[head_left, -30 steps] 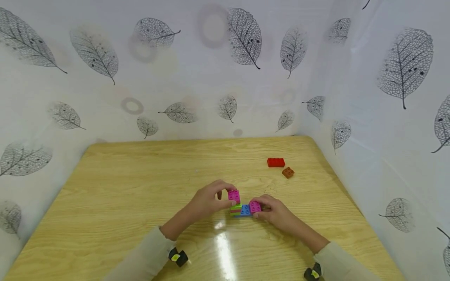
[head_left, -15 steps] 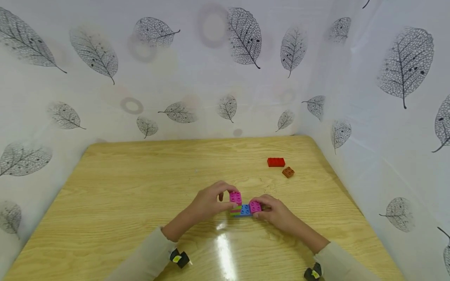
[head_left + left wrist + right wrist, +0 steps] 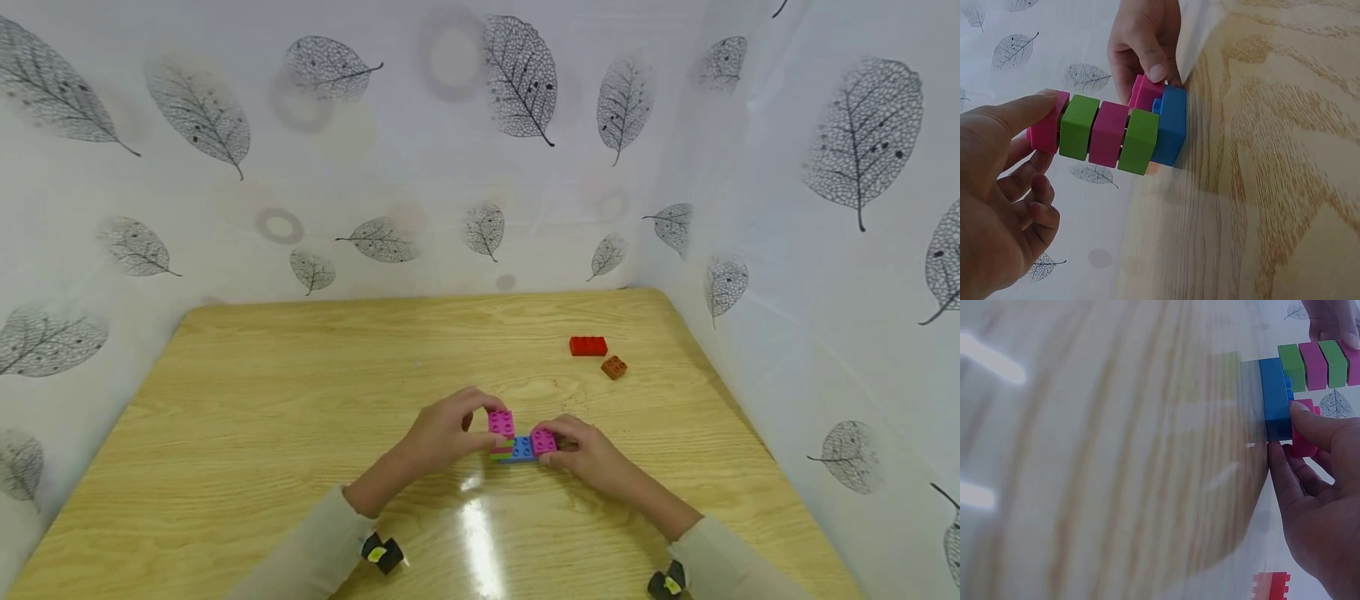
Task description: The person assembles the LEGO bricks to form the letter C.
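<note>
A blue brick [image 3: 522, 448] lies on the table with a column of bricks on its left end. From the bottom, the left wrist view shows a lower green brick [image 3: 1139, 142], a middle pink brick [image 3: 1108, 134], an upper green brick [image 3: 1079, 129] and a top pink brick [image 3: 1043, 132]. My left hand [image 3: 442, 429] pinches that top brick between thumb and fingers. On the blue brick's right end sits another pink brick [image 3: 543, 442]. My right hand [image 3: 588, 454] grips it, its thumb on the near side, with a fingertip by the blue brick's end in the right wrist view.
Farther back on the right lie a red brick [image 3: 588, 346] and a small orange-brown brick [image 3: 614, 367]. A wood-grain table [image 3: 300, 358] spreads around the hands. White leaf-patterned sheeting [image 3: 420, 183] stands along its back and sides.
My left hand has brought the top pink brick slightly down and right, over the column; the green brick's top beneath it is now covered. The right hand has stayed in place.
</note>
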`<state>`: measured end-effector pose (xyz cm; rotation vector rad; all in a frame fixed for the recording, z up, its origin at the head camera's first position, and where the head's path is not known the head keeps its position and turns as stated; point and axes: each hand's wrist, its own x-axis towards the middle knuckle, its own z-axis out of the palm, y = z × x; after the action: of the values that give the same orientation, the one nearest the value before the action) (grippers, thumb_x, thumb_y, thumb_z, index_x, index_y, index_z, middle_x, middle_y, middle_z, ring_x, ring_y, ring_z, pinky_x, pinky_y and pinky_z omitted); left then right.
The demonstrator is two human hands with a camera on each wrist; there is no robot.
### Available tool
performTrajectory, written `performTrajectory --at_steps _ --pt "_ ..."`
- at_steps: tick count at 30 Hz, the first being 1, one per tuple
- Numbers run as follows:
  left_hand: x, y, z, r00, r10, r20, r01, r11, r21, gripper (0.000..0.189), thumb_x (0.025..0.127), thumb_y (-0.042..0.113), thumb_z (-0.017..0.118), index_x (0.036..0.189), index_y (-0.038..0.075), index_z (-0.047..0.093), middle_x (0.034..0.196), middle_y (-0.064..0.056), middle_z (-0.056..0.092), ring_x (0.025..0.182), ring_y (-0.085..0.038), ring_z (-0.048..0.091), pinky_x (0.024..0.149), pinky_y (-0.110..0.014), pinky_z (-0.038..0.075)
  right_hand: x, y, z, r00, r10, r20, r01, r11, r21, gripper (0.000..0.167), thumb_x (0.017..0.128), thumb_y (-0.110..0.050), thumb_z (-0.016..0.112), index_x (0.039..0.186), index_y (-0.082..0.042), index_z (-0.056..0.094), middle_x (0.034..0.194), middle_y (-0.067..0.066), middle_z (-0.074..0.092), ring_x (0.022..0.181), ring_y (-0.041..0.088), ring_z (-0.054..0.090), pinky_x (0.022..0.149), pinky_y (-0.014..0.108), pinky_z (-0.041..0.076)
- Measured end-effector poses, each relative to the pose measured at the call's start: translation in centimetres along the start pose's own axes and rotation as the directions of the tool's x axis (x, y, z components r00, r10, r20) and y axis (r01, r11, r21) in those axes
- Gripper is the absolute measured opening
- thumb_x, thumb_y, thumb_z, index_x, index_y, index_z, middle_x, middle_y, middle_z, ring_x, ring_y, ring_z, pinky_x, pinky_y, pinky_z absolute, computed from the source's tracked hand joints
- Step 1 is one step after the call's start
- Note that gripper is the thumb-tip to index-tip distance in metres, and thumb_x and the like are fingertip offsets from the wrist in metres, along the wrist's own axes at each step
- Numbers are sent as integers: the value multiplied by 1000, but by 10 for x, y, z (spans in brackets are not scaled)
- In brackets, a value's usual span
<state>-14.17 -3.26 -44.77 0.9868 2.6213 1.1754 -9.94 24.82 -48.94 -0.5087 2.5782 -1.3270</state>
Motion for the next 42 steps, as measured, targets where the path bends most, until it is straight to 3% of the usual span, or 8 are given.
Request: performTrajectory --at_steps 19,31,36,39,42 --pt "2 2 0 1000 -23 8 23 999 41 33 89 44 75 119 33 70 109 21 64 65 -6 43 53 -22 35 0 1 0 1000 22 8 -23 1000 21 35 93 -26 73 127 -17 67 120 4 63 112 18 61 91 27 54" --pt "0 1 2 998 -51 28 52 998 -34 35 91 42 74 123 32 66 111 19 60 69 -7 44 54 -22 37 0 -1 0 1000 21 14 -21 999 35 39 94 -23 72 130 -12 65 122 7 62 114 25 60 92 31 55" --pt "0 1 3 998 -54 35 55 997 -54 38 90 44 74 125 32 65 113 19 60 73 -8 47 56 -23 39 -1 -3 -3 998 55 36 -57 997 56 51 94 -29 72 139 -9 58 128 9 59 119 28 60 94 30 54" --pt "-1 0 3 998 -56 38 58 996 -71 41 89 47 75 126 33 64 115 19 60 76 -9 49 57 -23 41 -2 -7 -8 997 66 38 -69 994 82 57 96 -32 70 144 -7 52 134 12 56 123 31 58 99 35 52" --pt "-2 -1 3 998 -59 36 63 993 -100 44 88 49 75 128 33 64 117 19 60 79 -10 50 58 -24 43 0 -13 -13 1000 24 -14 -23 997 78 51 97 -30 68 140 -5 55 134 14 57 126 33 56 105 44 48"
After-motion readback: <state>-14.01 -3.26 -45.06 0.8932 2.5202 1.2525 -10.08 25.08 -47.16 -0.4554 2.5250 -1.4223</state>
